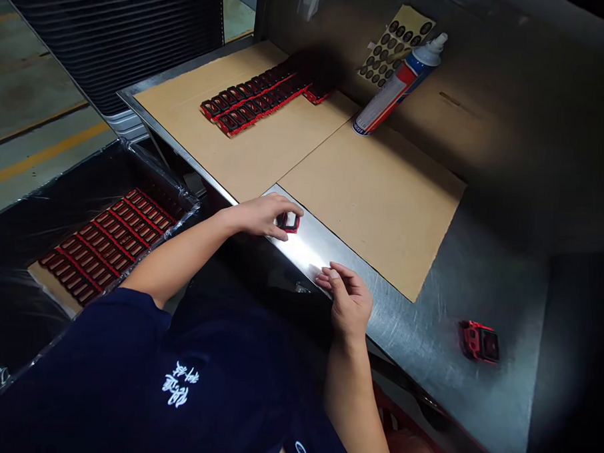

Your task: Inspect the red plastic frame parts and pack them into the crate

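While the left hand (260, 214) pinches one red-and-black plastic frame (288, 222) at the steel bench (441, 366) edge, the right hand (346, 298) sits loosely curled and empty at its 4 o'clock. A second loose frame (479, 341) lies on the steel at 3 o'clock. Plastic-lined tray (180, 211) at 9 o'clock: many frames in rows, exact count unclear. Cardboard sheet (245, 157) at 12 o'clock: two more rows. One aerosol can (401, 84) at 1 o'clock.

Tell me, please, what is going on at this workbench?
A person's left hand is holding a small red-and-black part at the steel edge of the bench, with the right hand close by. More of these parts sit in rows on cardboard and in a plastic-wrapped tray; one lies alone on the steel.
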Available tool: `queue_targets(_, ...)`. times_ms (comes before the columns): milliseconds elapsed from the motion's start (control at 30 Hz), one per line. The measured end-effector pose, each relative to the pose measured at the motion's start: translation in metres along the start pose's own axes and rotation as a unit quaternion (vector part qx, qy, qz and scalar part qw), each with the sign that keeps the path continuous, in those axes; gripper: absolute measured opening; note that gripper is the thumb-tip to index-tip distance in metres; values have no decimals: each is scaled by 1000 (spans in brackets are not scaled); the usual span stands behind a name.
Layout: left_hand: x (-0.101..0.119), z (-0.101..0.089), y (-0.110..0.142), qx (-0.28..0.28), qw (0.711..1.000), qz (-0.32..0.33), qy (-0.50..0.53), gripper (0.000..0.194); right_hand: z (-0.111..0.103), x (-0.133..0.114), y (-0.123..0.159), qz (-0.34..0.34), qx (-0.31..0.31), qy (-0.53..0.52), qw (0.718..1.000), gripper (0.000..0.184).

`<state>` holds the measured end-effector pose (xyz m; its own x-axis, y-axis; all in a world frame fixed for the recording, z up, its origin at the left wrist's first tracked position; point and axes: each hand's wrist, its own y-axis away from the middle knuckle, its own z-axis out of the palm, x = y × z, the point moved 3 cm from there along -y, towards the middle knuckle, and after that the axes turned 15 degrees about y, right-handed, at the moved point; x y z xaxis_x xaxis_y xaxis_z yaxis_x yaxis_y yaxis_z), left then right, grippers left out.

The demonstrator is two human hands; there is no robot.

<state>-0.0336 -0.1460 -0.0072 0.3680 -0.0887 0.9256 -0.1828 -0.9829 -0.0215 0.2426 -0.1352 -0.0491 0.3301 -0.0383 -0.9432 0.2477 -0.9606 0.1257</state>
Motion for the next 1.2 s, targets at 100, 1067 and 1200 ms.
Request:
queue_targets(100,-7,4,25,91,935,12,342,70,0,-2,1,6,2,1,1000,35)
queue_targets(1067,20,104,139,311,857,69,405,84,76,-69,70,30,-417,-84,904,26)
queue_targets(1200,18,109,137,329,729,-24,599,83,76,-66,72,41,-402,-85,911,27)
